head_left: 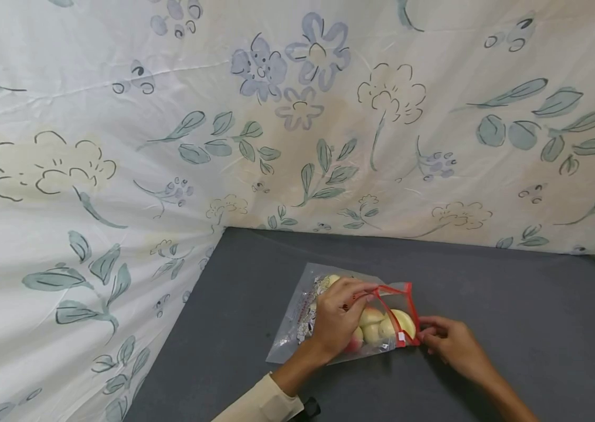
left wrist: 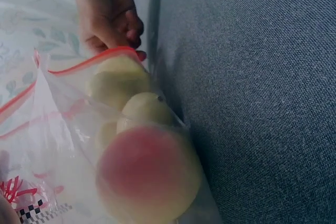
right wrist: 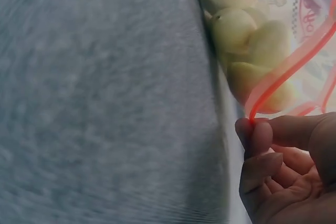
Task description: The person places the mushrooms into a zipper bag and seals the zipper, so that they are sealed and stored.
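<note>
A clear zip bag (head_left: 288, 337) with a red zip strip (head_left: 412, 305) lies on the grey surface, its mouth gaping toward the right. Inside it are several pale yellow-green fruits (right wrist: 234, 31) and a round, red-blushed fruit that looks like a peach or apple (left wrist: 149, 174). My left hand (head_left: 336, 316) reaches over the bag and pinches the far side of the red rim. Thumb and forefinger of my right hand (head_left: 458, 346) pinch the near corner of the rim, seen closely in the right wrist view. Printed plastic and my left hand hide part of the fruit.
The dark grey tabletop (head_left: 513, 305) extends around the bag. Behind it and on the left hangs a white cloth (head_left: 297, 146) with a flower and leaf print.
</note>
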### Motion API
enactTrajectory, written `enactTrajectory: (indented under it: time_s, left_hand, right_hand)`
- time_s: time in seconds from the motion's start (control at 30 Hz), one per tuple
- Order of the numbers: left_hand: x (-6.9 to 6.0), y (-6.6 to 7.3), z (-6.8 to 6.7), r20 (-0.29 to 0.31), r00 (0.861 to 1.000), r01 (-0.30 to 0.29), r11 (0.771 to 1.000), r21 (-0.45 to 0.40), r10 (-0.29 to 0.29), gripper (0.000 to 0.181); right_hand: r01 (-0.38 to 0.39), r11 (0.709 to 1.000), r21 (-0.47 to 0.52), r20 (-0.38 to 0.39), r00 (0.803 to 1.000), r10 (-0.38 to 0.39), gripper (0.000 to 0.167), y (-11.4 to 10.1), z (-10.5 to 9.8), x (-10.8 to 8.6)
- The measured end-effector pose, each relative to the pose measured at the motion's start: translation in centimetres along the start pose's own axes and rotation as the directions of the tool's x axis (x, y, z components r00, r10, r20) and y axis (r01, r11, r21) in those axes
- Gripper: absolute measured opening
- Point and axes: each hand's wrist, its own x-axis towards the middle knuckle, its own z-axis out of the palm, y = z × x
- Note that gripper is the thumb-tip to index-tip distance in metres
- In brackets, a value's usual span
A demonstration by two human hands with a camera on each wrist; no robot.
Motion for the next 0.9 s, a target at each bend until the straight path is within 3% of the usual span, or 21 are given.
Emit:
enactTrajectory:
  time_s: [0.23, 0.53, 0.9]
  left_hand:
    - [0.4, 0.1, -0.3, -0.049, 0.999, -0.014, 1.000, 0.008, 0.015, 0.024]
    - [1.1, 0.0, -0.9, -0.114, 0.993, -0.014, 0.998, -0.056, 0.008, 0.023]
    - [2.3, -0.5, -2.3, -0.244, 0.970, -0.008, 0.992, -0.129, -0.024, 0.023]
  right_hand:
    - [0.073, 0.997, 0.024, -0.073, 0.995, -0.071, 0.044, -1.8, -1.1, -0.6]
    - [0.096, 0.992, 0.077, -0.118, 0.989, -0.087, 0.048, -5.2, -2.9, -1.3]
    - [0.194, 0.977, 0.084, -0.182, 0.967, -0.176, 0.046, -8.3, -4.5, -1.6]
